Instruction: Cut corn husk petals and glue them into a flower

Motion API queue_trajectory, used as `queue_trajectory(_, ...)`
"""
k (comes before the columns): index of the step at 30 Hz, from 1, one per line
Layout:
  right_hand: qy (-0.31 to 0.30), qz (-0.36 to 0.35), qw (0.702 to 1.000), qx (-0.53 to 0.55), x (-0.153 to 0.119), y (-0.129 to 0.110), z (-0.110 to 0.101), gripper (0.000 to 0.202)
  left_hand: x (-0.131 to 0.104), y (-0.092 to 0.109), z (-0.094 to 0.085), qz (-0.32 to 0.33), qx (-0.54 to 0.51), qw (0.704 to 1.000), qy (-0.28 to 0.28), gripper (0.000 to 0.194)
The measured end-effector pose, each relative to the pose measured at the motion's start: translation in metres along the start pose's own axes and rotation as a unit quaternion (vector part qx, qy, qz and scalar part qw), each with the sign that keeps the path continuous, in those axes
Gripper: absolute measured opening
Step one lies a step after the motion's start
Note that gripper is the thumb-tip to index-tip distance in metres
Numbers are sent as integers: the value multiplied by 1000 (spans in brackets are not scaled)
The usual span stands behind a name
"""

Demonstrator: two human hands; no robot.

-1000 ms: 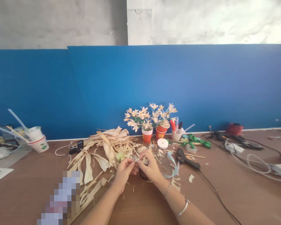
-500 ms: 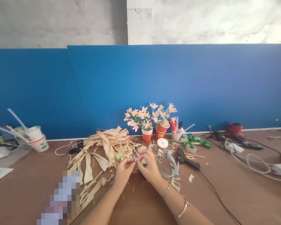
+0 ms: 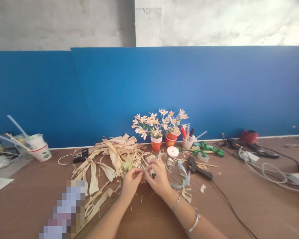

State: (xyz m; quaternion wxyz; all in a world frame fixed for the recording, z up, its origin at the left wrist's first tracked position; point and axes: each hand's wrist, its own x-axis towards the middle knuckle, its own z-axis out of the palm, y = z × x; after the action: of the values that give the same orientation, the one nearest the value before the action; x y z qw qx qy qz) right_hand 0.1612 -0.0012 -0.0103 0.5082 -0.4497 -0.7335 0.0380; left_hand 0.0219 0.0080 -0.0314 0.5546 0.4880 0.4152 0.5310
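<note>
Blue panels back the brown table (image 3: 239,205). Both hands meet over it: the left hand (image 3: 130,181) and the right hand (image 3: 158,177) pinch one small husk piece (image 3: 145,169) between their fingertips, beside the husk pile (image 3: 112,156). Behind stand two orange cups (image 3: 156,144) of husk flowers (image 3: 157,124) and a white cup (image 3: 187,143) holding pens.

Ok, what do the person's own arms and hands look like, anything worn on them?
Both forearms are bare, no sleeves or gloves in view. The left hand wears nothing visible. The right hand has a thin chain bracelet at the wrist and a plain silver bangle further up the forearm.
</note>
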Motion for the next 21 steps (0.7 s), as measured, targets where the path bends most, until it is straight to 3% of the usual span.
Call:
queue_trajectory(11,11,8,1000,16,1,0,-1,6,-2,6,2,-18,-8,1000,-2,28)
queue_trajectory(21,-26,53,989,133,3,8,-5,16,-2,6,3,-28,-40,998,29,27)
